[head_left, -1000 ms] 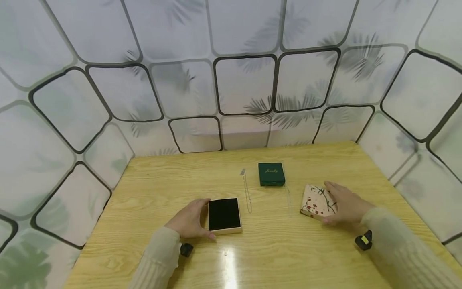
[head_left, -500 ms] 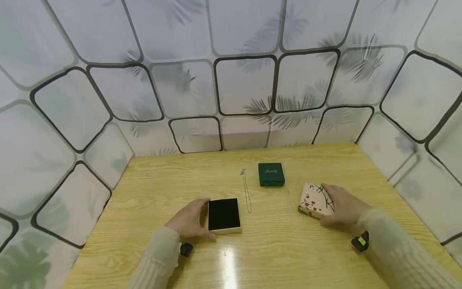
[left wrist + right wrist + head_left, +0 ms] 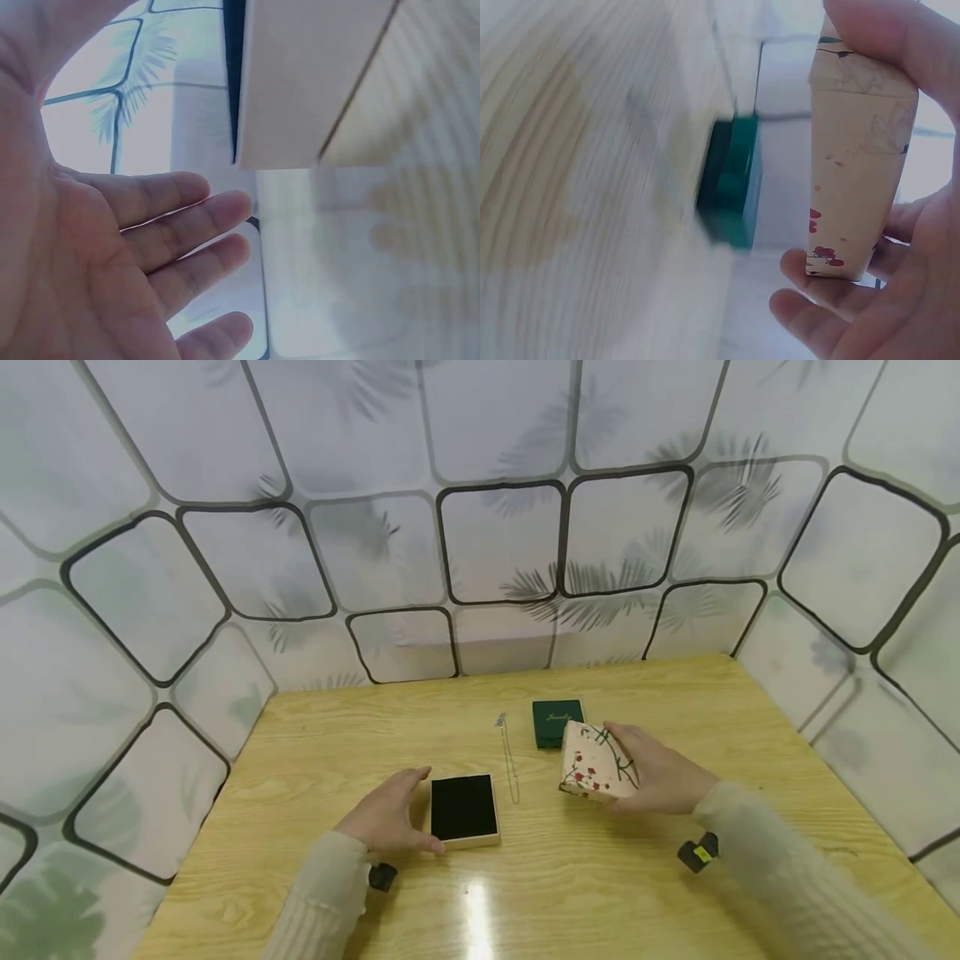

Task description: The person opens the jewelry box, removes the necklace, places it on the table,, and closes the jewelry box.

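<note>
My right hand (image 3: 660, 772) grips a cream floral-printed box lid (image 3: 588, 760), thumb on one edge and fingers on the opposite one. In the right wrist view the lid (image 3: 855, 172) is tilted and held clear of the wooden table. My left hand (image 3: 386, 817) is spread beside a small square box base (image 3: 472, 841) with a black pad inside. The left wrist view shows loosely extended fingers (image 3: 195, 217) with a gap to the base's side wall (image 3: 300, 90).
A silver necklace with a pendant (image 3: 501, 720) lies on the table (image 3: 337, 735) behind the base. The dark green jewelry box (image 3: 551, 720) stands to its right, partly covered by the lid in the head view. A patterned curtain (image 3: 502, 543) encloses the table.
My right hand has carried the lid left and up from the table's right side, toward the green box. The left hand and the base have stayed in place.
</note>
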A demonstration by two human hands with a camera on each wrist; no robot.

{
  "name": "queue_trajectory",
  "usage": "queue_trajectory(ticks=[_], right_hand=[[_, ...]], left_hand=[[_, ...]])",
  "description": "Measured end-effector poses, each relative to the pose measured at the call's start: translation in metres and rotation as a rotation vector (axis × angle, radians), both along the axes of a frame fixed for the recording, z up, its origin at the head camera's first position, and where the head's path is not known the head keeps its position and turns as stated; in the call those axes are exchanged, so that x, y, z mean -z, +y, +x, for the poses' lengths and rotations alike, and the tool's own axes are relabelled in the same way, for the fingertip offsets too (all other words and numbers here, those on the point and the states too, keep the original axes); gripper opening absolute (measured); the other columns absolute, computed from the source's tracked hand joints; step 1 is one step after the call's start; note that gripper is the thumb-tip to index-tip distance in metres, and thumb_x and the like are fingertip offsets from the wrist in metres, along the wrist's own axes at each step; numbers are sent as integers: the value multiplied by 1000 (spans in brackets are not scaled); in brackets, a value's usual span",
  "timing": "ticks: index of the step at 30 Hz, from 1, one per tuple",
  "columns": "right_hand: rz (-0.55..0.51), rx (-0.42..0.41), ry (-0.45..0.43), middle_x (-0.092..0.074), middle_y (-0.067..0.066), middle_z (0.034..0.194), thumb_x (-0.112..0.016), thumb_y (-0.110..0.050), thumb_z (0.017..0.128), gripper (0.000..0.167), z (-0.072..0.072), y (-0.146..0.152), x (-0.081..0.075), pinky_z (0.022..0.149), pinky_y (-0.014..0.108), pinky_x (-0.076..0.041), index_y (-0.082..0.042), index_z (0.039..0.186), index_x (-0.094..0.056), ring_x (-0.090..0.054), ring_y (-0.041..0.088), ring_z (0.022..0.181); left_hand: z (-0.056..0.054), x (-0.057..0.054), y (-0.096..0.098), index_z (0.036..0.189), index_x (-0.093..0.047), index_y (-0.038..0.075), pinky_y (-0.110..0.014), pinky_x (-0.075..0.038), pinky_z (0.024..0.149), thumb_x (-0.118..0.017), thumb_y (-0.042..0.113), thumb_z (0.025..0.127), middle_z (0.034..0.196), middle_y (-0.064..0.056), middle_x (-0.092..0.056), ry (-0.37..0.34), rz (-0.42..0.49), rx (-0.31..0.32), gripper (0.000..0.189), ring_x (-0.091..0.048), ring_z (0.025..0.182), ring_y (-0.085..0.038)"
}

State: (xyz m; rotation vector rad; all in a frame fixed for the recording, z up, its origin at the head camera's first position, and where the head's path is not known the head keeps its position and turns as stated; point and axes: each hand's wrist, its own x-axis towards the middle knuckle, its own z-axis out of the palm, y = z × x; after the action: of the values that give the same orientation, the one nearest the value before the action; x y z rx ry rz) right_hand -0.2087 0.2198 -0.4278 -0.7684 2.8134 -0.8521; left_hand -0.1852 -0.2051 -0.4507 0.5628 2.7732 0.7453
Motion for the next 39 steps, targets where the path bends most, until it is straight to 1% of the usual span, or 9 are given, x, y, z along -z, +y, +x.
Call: queue_trajectory(ticks=[4, 8, 12, 17, 21, 26, 30, 35, 39], right_hand=[[-15, -51, -8, -31, 16, 148, -89, -39, 65, 119, 1, -26, -4, 103, 49, -38, -2, 152, -16, -40, 30, 129], [12, -93, 4, -33, 9, 147, -88, -39, 64, 114, 0, -51, -6, 99, 43, -42, -6, 151, -21, -45, 20, 120], [1, -116, -2, -36, 2, 144, -88, -39, 62, 112, -4, -74, -5, 94, 36, -44, -10, 150, -25, -47, 13, 110], [-32, -140, -39, -35, -1, 143, -88, -41, 63, 112, -6, -99, -1, 92, 33, -44, -15, 151, -25, -47, 12, 108], [-11, -174, -34, -35, -2, 145, -87, -45, 63, 114, -6, -117, 5, 97, 34, -43, -16, 152, -23, -46, 11, 115], [21, -220, -28, -34, -1, 148, -86, -47, 64, 114, -7, -139, 9, 103, 35, -40, -14, 153, -22, -43, 13, 123], [25, -237, -33, -34, 0, 147, -85, -49, 64, 114, -6, -152, 10, 103, 35, -40, -12, 153, -22, -43, 14, 123], [33, -246, -46, -33, 1, 148, -84, -50, 65, 115, -5, -162, 14, 103, 34, -40, -12, 153, -20, -44, 14, 123], [38, -271, -39, -32, 4, 147, -84, -52, 66, 117, -4, -168, 20, 103, 35, -40, -13, 154, -17, -43, 16, 124]], left_hand=[[-1, -7, 1, 150, -29, 7, -53, -37, 105, -85, 61, 56, 151, -11, -34, 17, -9, -2, 122, -37, 134, -34], [0, -14, 2, 150, -30, 8, -54, -37, 104, -85, 58, 57, 151, -12, -33, 37, -9, 6, 119, -36, 135, -34], [0, -20, 7, 150, -30, 7, -53, -36, 105, -86, 55, 60, 151, -14, -33, 65, -12, 39, 116, -34, 136, -34], [0, -23, 15, 150, -30, 5, -52, -35, 107, -87, 51, 62, 150, -15, -35, 103, -25, 76, 114, -34, 136, -34], [0, -23, 20, 151, -26, 6, -51, -35, 107, -89, 47, 61, 150, -13, -35, 118, -8, 94, 118, -34, 136, -32], [-1, -18, 22, 153, -20, 8, -50, -36, 107, -90, 47, 58, 151, -12, -33, 121, 24, 116, 125, -34, 136, -31], [-1, -13, 19, 155, -16, 11, -48, -36, 107, -91, 49, 56, 153, -9, -31, 127, 26, 104, 129, -34, 137, -28], [1, -10, 11, 152, -23, 8, -46, -38, 105, -93, 43, 56, 150, -6, -36, 150, 36, 97, 124, -38, 134, -26], [2, -8, 6, 149, -28, 3, -47, -40, 104, -93, 37, 58, 143, -7, -42, 162, 55, 117, 117, -43, 130, -27]])
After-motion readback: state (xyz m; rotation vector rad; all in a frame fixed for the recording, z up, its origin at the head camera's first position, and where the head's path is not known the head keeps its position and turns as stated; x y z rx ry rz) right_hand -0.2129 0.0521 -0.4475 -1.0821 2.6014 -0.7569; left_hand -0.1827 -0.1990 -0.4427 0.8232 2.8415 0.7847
